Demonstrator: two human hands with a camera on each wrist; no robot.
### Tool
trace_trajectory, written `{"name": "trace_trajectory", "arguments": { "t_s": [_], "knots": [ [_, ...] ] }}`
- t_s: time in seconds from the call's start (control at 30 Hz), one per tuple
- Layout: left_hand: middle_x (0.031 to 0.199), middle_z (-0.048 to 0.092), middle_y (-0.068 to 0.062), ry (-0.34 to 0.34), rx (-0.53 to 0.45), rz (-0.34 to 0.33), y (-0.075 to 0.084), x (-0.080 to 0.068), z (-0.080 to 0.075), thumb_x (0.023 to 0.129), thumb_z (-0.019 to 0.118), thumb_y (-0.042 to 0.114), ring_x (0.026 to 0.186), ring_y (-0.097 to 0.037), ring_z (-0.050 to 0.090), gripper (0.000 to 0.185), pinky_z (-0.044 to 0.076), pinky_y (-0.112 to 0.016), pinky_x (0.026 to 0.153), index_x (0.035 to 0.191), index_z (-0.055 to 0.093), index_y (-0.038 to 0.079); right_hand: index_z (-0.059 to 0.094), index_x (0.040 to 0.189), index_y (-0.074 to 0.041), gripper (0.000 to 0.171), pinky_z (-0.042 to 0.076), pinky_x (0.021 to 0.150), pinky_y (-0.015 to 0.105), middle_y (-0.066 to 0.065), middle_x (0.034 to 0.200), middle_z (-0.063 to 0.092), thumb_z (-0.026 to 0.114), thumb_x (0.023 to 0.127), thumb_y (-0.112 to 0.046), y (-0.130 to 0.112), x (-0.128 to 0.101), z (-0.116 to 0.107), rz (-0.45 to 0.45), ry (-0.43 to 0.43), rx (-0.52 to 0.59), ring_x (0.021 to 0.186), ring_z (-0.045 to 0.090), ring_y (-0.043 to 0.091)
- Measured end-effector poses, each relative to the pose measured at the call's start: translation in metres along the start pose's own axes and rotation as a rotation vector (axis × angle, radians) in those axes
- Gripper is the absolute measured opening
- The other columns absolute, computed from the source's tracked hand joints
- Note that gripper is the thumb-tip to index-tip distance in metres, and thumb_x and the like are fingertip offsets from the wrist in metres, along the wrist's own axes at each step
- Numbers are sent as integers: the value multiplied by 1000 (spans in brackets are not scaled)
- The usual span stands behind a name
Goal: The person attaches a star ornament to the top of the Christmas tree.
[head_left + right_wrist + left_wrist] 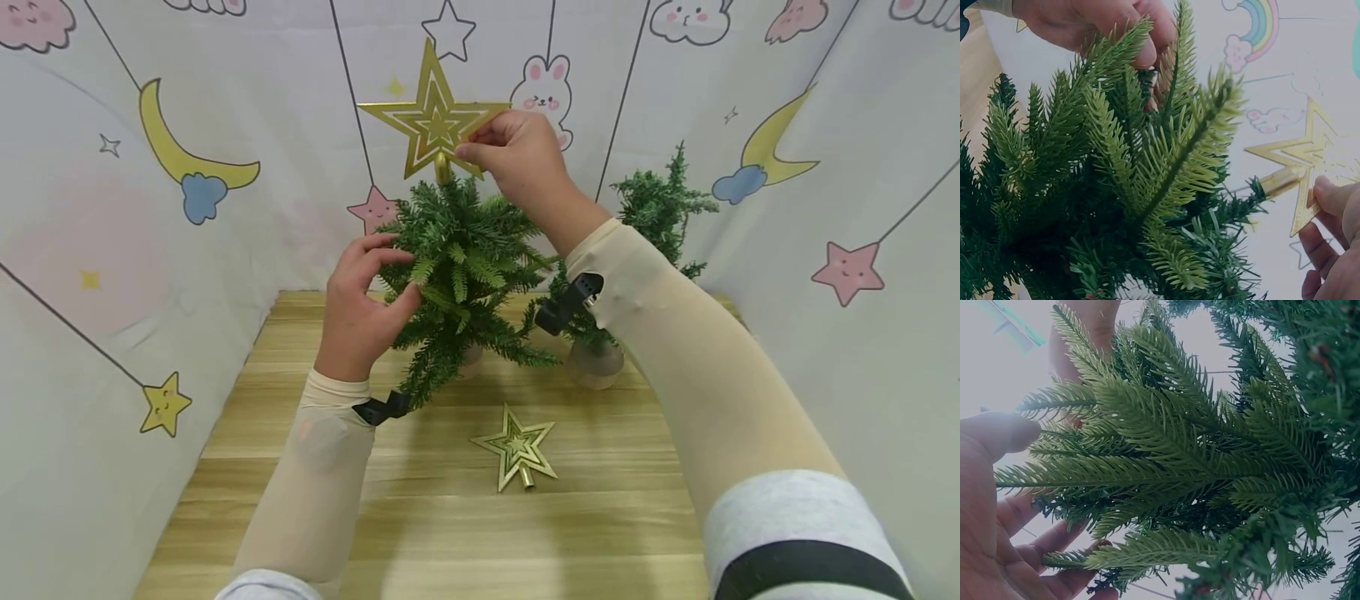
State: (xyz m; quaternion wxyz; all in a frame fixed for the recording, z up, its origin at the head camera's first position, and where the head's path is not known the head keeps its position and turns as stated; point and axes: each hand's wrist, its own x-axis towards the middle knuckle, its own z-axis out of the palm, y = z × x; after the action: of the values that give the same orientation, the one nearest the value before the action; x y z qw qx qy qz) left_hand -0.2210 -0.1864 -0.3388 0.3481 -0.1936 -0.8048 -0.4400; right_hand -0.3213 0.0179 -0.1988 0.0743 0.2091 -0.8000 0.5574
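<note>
A gold star tree topper (437, 123) stands upright above the tip of a small artificial Christmas tree (457, 275). My right hand (525, 154) pinches the star's right lower side between thumb and fingers. In the right wrist view the topper's tube (1282, 182) sits at the end of a top branch; how far it goes over it is hidden. My left hand (363, 300) is at the tree's left side, fingers and thumb spread apart and touching the branches. Green sprigs (1147, 469) lie between that thumb and the fingers in the left wrist view.
A second gold star topper (516, 443) lies flat on the wooden table (420, 542) in front of the tree. Another small tree (660, 208) stands behind my right forearm, on a pale round base (595, 362). A printed cloth (292, 100) hangs around the table.
</note>
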Motion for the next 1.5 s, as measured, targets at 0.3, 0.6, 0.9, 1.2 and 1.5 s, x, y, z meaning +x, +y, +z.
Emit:
{"name": "trace_trajectory", "arguments": {
  "t_s": [0.3, 0.6, 0.9, 1.2, 1.5],
  "knots": [
    [135, 55, -2, -3, -6, -7, -1, -1, -1, 83, 73, 16, 130, -16, 45, 25, 40, -49, 100, 108, 72, 17, 77, 96, -9, 16, 48, 76, 28, 3, 96, 73, 77, 85, -20, -2, -2, -2, 21, 1, -31, 89, 65, 14],
    [134, 55, 1, -8, -23, -9, 1, 0, -3, 83, 71, 17, 130, -15, 45, 24, 40, -50, 100, 107, 71, 17, 76, 99, -11, 22, 47, 82, 28, 0, 100, 71, 75, 85, -28, -4, -3, -3, 130, -8, -51, 95, 61, 13],
    [135, 55, -2, -10, -24, -11, 1, 0, -3, 83, 71, 16, 130, -16, 45, 25, 40, -50, 99, 108, 71, 15, 74, 99, -15, 18, 47, 85, 29, -1, 100, 70, 74, 87, -28, -3, -7, -3, 114, -26, -35, 97, 61, 14],
    [135, 55, -4, -15, -24, -18, 1, 0, -2, 83, 71, 14, 130, -16, 45, 25, 40, -50, 100, 108, 71, 15, 74, 102, -15, 17, 46, 90, 29, -1, 105, 70, 74, 88, -25, 0, -16, -9, 102, -29, 8, 102, 61, 14],
    [134, 56, -1, -8, -49, -13, 1, 1, -3, 82, 71, 13, 130, -16, 45, 27, 39, -49, 102, 109, 72, 17, 70, 110, -21, 22, 45, 85, 28, -7, 108, 65, 70, 91, -33, 7, -55, -28, -94, 106, -137, 101, 56, 8]
  ]
}}
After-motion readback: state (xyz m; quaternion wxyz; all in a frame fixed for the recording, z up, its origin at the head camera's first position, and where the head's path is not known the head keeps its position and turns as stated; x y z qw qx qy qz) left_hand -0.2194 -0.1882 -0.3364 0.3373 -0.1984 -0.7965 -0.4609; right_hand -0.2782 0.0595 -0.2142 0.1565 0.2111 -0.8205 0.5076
